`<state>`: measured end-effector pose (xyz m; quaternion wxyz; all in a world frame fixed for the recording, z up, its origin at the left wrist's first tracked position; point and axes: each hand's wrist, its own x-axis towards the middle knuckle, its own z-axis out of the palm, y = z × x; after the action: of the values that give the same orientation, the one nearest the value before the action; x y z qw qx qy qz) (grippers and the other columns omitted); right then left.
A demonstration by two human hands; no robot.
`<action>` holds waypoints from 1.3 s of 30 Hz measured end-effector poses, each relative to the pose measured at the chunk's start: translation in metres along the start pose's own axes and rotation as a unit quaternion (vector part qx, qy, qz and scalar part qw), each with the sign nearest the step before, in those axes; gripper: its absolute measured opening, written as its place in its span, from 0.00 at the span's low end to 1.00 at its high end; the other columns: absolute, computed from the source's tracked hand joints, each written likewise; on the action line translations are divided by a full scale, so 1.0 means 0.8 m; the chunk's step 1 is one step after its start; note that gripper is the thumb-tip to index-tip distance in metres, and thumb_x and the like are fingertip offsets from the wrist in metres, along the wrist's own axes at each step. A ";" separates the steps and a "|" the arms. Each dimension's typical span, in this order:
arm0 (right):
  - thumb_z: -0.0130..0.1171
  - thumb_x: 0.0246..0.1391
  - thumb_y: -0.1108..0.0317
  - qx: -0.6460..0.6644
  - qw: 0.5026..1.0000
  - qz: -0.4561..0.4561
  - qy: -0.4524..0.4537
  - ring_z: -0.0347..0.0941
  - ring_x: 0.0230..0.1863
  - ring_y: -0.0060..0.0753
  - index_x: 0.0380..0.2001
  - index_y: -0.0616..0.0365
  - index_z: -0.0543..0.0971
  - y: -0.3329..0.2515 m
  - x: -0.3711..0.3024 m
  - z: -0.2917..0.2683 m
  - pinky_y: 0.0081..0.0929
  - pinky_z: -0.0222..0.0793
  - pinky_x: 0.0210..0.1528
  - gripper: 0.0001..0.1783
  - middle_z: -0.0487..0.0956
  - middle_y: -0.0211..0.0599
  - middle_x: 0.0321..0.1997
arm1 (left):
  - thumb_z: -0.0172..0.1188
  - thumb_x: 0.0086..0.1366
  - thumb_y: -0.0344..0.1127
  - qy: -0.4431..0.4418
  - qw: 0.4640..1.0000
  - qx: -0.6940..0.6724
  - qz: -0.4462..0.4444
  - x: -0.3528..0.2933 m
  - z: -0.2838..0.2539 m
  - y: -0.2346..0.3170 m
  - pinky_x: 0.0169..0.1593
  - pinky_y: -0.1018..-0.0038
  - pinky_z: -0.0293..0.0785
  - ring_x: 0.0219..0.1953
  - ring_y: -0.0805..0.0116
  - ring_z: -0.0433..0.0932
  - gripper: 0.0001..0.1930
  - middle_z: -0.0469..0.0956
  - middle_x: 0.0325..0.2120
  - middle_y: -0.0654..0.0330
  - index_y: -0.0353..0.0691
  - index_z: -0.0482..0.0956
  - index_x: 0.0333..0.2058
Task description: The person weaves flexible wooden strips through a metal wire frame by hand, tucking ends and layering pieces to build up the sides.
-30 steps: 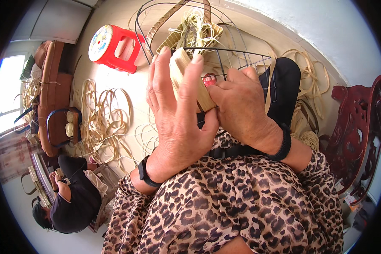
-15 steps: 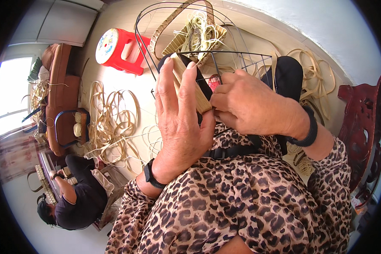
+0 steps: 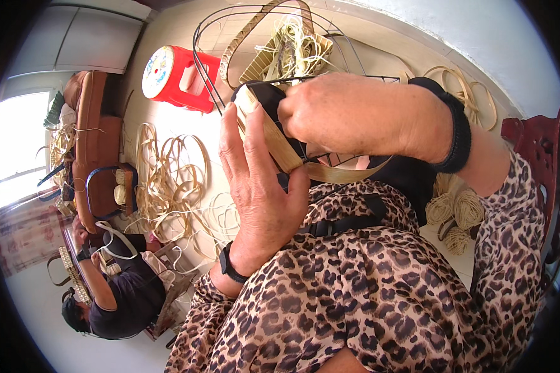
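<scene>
A black wire frame rests across my lap, part of it wrapped in pale flat strips that form a smooth band. My left hand holds this wrapped band, fingers stretched along its left edge and thumb at its near end. Over the wires to the right, my right hand is closed, its fingers curled inward, and what they pinch is hidden. From the band's near end a loose flat strip bows out to the right beneath my right wrist.
A handled basket filled with pale fibre stands ahead, beside a red stool. Strips lie heaped on the floor at left, fibre balls at right. A co-worker sits at lower left; a dark red carved chair stands right.
My right hand has moved forward and left over the frame, and the strip's loop now shows below it. My left hand keeps its hold. The co-worker's arm has shifted.
</scene>
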<state>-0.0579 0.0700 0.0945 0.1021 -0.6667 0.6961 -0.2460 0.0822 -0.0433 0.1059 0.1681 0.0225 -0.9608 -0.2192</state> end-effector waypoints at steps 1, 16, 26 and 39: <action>0.58 0.34 0.72 0.012 1.000 0.017 -0.012 0.74 0.29 0.40 0.19 0.65 0.76 0.003 -0.001 -0.003 0.30 0.71 0.33 0.07 0.75 0.42 0.23 | 0.57 0.42 0.24 -0.001 1.000 -0.003 0.000 0.001 0.000 0.002 0.60 0.53 0.49 0.59 0.39 0.51 0.40 0.51 0.56 0.36 0.34 0.53 0.58; 0.61 0.45 0.62 0.212 0.935 0.207 -0.193 0.73 0.30 0.24 0.34 0.62 0.79 0.078 0.033 -0.054 0.23 0.67 0.34 0.15 0.79 0.35 0.30 | 0.60 0.43 0.25 0.001 0.999 0.002 -0.046 -0.035 -0.026 -0.006 0.59 0.54 0.52 0.60 0.40 0.51 0.41 0.49 0.58 0.37 0.34 0.54 0.59; 0.62 0.45 0.55 0.386 0.745 0.003 -0.545 0.68 0.50 0.30 0.50 0.58 0.72 0.027 0.086 0.004 0.26 0.63 0.52 0.29 0.75 0.35 0.48 | 0.57 0.40 0.24 0.047 0.998 -0.019 -0.033 -0.051 -0.019 0.003 0.57 0.55 0.55 0.57 0.38 0.56 0.38 0.54 0.55 0.35 0.34 0.59 0.56; 0.58 0.47 0.62 0.443 0.679 -0.031 -0.585 0.69 0.48 0.29 0.46 0.61 0.74 0.022 0.095 0.031 0.26 0.65 0.51 0.23 0.76 0.37 0.45 | 0.61 0.39 0.29 0.057 0.997 -0.047 -0.020 -0.066 0.001 -0.007 0.56 0.49 0.53 0.56 0.35 0.56 0.39 0.52 0.56 0.33 0.39 0.61 0.56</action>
<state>-0.0686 -0.0100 0.0789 0.7642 -0.5729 0.2829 -0.0880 0.1314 -0.0416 0.0862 0.2186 0.0467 -0.9378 -0.2656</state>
